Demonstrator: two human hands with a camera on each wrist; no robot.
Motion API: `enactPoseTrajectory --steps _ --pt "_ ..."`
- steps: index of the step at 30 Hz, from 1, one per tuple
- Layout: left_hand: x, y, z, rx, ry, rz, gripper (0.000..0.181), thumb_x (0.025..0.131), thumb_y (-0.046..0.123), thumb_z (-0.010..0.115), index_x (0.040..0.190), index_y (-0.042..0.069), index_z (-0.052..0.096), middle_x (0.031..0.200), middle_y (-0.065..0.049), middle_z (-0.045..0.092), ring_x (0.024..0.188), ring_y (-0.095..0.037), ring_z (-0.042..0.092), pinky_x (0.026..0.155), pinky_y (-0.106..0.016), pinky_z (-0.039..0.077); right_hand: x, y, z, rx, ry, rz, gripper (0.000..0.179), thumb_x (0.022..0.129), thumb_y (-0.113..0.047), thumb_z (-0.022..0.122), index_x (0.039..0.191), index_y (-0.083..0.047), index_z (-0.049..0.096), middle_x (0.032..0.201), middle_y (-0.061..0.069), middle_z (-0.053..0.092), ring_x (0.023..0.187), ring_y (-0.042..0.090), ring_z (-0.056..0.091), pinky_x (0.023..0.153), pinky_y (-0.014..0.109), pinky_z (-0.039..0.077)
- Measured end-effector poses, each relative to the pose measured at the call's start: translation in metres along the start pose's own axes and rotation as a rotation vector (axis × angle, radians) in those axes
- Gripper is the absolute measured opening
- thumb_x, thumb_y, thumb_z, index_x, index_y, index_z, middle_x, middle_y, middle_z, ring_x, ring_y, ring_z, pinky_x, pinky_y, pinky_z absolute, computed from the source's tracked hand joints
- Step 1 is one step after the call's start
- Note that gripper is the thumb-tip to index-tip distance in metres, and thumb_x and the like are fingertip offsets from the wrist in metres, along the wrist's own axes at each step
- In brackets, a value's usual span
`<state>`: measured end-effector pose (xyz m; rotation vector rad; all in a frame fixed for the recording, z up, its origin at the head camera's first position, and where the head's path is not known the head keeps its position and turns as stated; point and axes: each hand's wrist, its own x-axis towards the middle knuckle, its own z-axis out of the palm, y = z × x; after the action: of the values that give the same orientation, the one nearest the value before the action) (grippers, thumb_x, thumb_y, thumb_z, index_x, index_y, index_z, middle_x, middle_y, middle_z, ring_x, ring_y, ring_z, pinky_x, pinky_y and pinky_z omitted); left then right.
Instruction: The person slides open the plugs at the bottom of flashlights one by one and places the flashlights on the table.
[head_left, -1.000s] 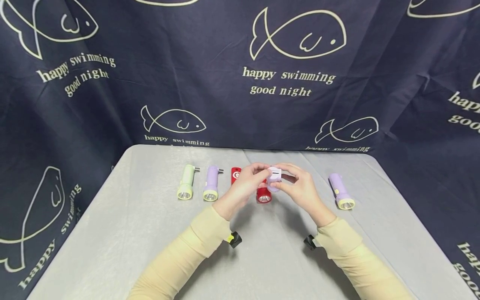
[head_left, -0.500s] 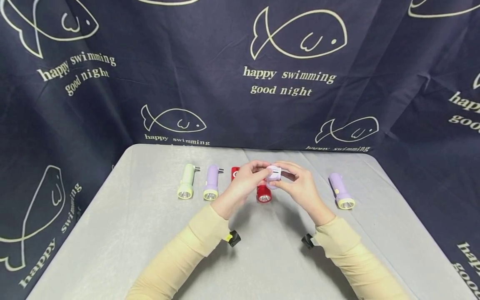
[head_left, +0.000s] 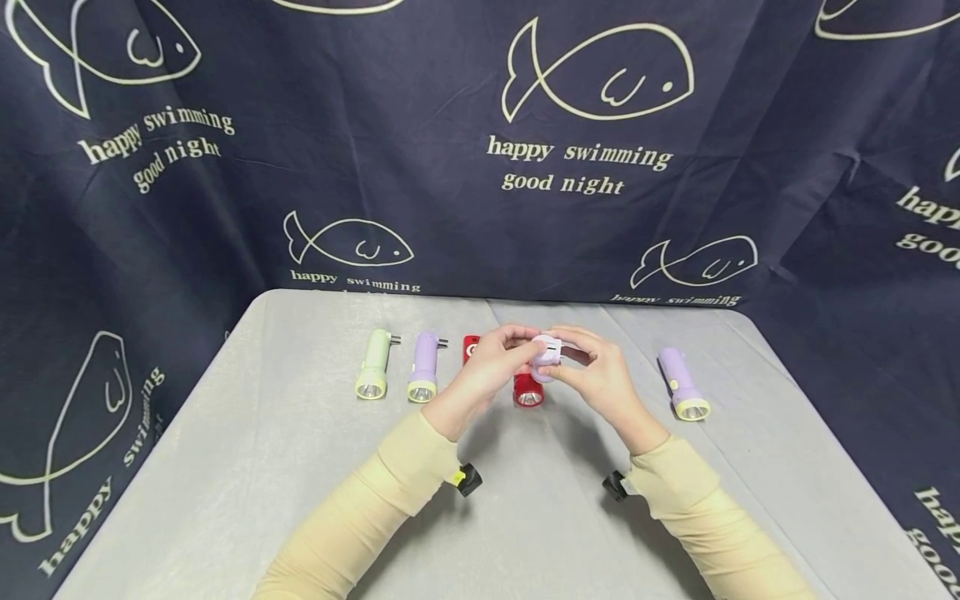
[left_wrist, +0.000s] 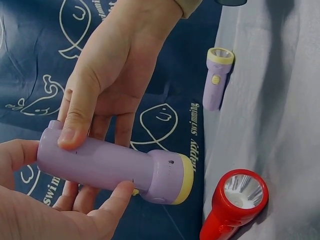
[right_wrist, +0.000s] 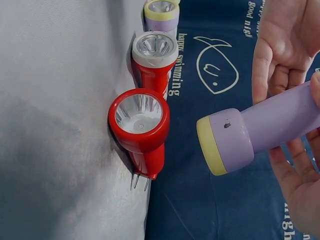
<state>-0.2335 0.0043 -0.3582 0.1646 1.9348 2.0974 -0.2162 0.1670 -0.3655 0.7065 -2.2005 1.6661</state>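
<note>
Both hands grip one purple flashlight [left_wrist: 107, 162] with a yellow rim, lifted above the table's far half. My left hand [head_left: 483, 367] holds it from the left; in the left wrist view its thumb lies by the small yellow switch. My right hand [head_left: 600, 375] grips the tail part from the other side, thumb along the barrel. In the head view the tail end, with a dark slot, shows between the fingers, and the lens is out of sight. Beneath the hands lies a red flashlight [right_wrist: 139, 120] with metal prongs, partly covered in the head view.
Left of the hands lie a green flashlight [head_left: 372, 364], a purple flashlight [head_left: 423, 367] and a red flashlight with a white rim [right_wrist: 156, 62], partly hidden by the left hand in the head view. Another purple flashlight [head_left: 681, 383] lies right. A dark fish-print curtain [head_left: 450, 125] hangs behind.
Hardly anything differs: both hands stay in place around the purple flashlight, with only a slight turn of its tail end. The flashlights on the table have not moved.
</note>
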Motion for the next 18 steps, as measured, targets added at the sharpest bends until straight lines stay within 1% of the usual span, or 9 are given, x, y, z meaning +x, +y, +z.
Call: enactPoseTrajectory --steps 4,9,10,12,15,16,18 --pt "-0.001 0.001 0.001 0.002 0.000 -0.001 0.036 0.089 0.011 0.063 0.120 -0.005 0.055 0.105 -0.012 0.060 0.085 -0.013 0.057 0.089 -0.039 0.052 0.000 0.001 0.000 0.004 -0.004 -0.008 0.044 0.065 0.017 0.076 0.107 0.014 0.063 0.109 0.028 0.062 0.098 -0.002 0.059 0.087 0.025 0.052" --pt "-0.001 0.000 0.001 0.013 0.000 0.002 0.036 0.089 0.012 0.064 0.120 -0.005 0.055 0.105 -0.012 0.060 0.086 -0.013 0.057 0.089 -0.039 0.052 -0.001 0.001 0.001 0.008 -0.007 -0.004 0.044 0.065 0.017 0.075 0.107 0.015 0.063 0.110 0.028 0.062 0.098 -0.002 0.059 0.087 0.025 0.052" --pt "-0.004 0.003 0.001 0.018 -0.001 0.000 0.036 0.089 0.011 0.064 0.120 -0.005 0.055 0.105 -0.012 0.060 0.085 -0.013 0.057 0.088 -0.038 0.053 -0.001 0.001 0.001 0.006 -0.008 -0.002 0.044 0.065 0.016 0.076 0.107 0.015 0.063 0.110 0.028 0.062 0.097 -0.003 0.059 0.087 0.025 0.052" --pt "-0.004 0.004 0.001 0.031 -0.001 -0.005 0.036 0.089 0.010 0.063 0.120 -0.006 0.054 0.105 -0.013 0.059 0.085 -0.013 0.056 0.089 -0.039 0.052 -0.001 0.000 0.001 -0.006 -0.008 -0.001 0.044 0.065 0.016 0.076 0.107 0.014 0.063 0.110 0.027 0.062 0.097 -0.003 0.059 0.086 0.023 0.052" --pt "-0.003 0.003 0.002 0.041 -0.001 -0.010 0.037 0.089 0.010 0.063 0.120 -0.006 0.054 0.108 -0.014 0.059 0.085 -0.013 0.055 0.088 -0.037 0.053 -0.001 0.001 0.002 -0.016 -0.010 -0.014 0.043 0.065 0.016 0.076 0.106 0.014 0.063 0.109 0.028 0.062 0.097 -0.003 0.059 0.085 0.020 0.052" --pt "-0.003 0.002 0.002 0.040 -0.002 -0.010 0.037 0.089 0.011 0.063 0.120 -0.005 0.054 0.108 -0.014 0.058 0.085 -0.013 0.055 0.088 -0.036 0.053 -0.001 0.005 0.001 -0.018 -0.010 -0.019 0.044 0.064 0.016 0.076 0.106 0.014 0.063 0.109 0.028 0.062 0.097 -0.003 0.059 0.085 0.019 0.052" --pt "0.001 -0.004 0.001 0.034 0.003 -0.002 0.037 0.088 0.013 0.065 0.120 -0.004 0.055 0.108 -0.013 0.059 0.086 -0.013 0.055 0.086 -0.035 0.054 -0.001 0.013 0.001 -0.009 -0.009 -0.029 0.044 0.064 0.017 0.076 0.106 0.013 0.064 0.109 0.027 0.063 0.098 -0.002 0.059 0.085 0.019 0.051"
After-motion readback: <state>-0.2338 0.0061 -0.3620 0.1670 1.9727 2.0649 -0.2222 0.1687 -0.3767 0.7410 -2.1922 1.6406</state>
